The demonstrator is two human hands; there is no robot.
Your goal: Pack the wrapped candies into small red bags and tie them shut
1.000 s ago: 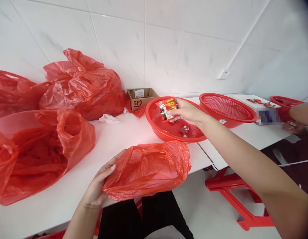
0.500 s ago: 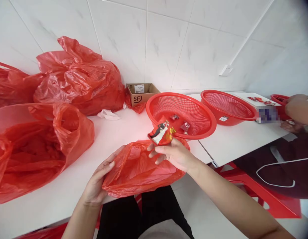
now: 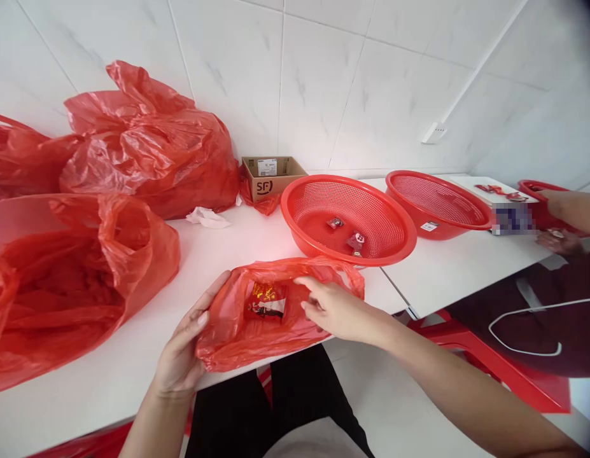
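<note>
A thin red plastic bag point(image 3: 256, 353) lies spread open at the table's front edge. My left hand point(image 3: 182, 350) grips its left side, thumb and fingers against the plastic. Inside the bag sits a small shiny red packet point(image 3: 267, 302) with yellow print and a black-and-white picture. My right hand point(image 3: 340, 312) is over the bag's right part, right of the packet, its index finger stretched out and nothing visible in it. Just behind stands a red colander point(image 3: 318, 236) with several small wrapped pieces point(image 3: 356, 240) on its floor.
Large red bags point(image 3: 151, 156) and an open red bag point(image 3: 146, 254) fill the left. A cardboard box point(image 3: 270, 186) and crumpled tissue point(image 3: 207, 217) lie near the wall. Right of the colander are a second colander point(image 3: 438, 213), a co-worker's arm point(image 3: 578, 210) and a red stool point(image 3: 528, 375).
The red packet has gone from my right hand into the bag, now lying inside it. My right hand has come down slightly and opened. My left hand stays on the bag.
</note>
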